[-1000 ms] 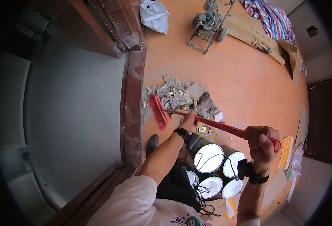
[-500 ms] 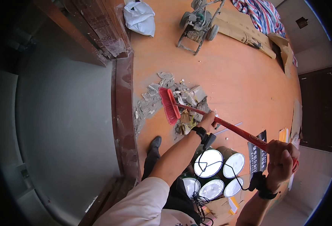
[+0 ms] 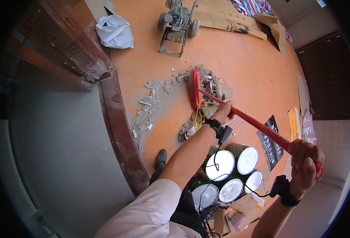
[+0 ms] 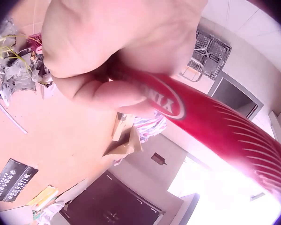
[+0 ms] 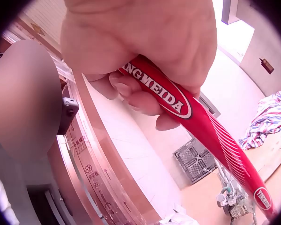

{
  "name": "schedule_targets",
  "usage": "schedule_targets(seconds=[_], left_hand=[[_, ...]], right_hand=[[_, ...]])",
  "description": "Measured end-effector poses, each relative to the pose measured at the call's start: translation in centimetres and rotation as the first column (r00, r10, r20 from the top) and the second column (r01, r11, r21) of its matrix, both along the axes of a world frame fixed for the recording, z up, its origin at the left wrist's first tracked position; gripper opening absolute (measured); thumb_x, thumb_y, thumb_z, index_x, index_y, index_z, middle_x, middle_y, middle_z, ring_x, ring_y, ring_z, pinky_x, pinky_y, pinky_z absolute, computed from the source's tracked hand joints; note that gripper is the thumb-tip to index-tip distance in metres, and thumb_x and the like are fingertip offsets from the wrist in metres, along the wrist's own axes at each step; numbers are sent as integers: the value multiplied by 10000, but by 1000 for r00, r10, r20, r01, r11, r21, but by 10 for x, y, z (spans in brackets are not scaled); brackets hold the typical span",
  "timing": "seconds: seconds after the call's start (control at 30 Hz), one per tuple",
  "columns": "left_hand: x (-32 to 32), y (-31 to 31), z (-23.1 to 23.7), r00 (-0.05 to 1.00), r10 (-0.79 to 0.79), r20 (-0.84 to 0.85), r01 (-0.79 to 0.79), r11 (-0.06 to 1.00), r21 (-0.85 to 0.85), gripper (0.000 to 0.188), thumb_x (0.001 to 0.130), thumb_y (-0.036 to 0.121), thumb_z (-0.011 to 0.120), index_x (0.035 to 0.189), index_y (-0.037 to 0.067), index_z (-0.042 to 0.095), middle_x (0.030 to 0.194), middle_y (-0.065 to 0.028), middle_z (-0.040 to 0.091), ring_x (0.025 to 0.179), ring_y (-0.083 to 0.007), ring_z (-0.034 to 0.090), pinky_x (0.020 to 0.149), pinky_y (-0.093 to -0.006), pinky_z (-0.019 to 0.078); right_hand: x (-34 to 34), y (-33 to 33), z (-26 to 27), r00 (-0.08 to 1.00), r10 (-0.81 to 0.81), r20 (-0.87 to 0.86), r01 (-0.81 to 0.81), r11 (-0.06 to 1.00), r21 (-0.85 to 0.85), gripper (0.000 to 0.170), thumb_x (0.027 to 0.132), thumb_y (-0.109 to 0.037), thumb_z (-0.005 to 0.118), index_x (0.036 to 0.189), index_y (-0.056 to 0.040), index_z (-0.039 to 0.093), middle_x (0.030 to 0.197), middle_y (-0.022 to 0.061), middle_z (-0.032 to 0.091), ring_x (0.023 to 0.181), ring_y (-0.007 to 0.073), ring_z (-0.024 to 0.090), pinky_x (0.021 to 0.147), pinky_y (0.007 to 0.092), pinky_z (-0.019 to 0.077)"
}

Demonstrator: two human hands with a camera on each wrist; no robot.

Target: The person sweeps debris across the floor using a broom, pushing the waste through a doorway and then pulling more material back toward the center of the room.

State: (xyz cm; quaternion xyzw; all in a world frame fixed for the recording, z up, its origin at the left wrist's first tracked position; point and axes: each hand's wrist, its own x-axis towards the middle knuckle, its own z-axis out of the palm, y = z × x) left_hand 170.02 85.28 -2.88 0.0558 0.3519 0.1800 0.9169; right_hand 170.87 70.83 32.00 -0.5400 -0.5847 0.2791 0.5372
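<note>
Across an orange floor (image 3: pixel 258 69), grey debris (image 3: pixel 211 81) lies in a curved strip and a heap; five lidded cans (image 3: pixel 229 190) stand clustered near a person in a white sleeve (image 3: pixel 151 204); a red broom (image 3: pixel 258 125) slants toward the heap, its bristled head (image 3: pixel 195 89) right at it; both hands are wrapped round the handle, the right hand (image 3: pixel 306 166) near its end, the left hand (image 3: pixel 223 112) closer to the bristles.

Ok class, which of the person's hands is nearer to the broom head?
Left. The left hand holds the handle a short way from the broom head; the right hand holds it near the opposite end.
</note>
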Motion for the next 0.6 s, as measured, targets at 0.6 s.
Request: schedule_targets(seconds=[0.6], left_hand=[[-81, -296, 118, 955, -288, 71, 297, 926, -234, 352, 904, 399, 449, 800, 90, 582, 702, -27, 616, 644, -121, 606, 541, -255, 456]], right_hand=[[61, -268, 94, 819, -416, -395, 517, 834, 195, 222, 893, -180, 455, 707, -93, 371, 549, 2, 340, 450, 96, 299, 525, 235, 311]])
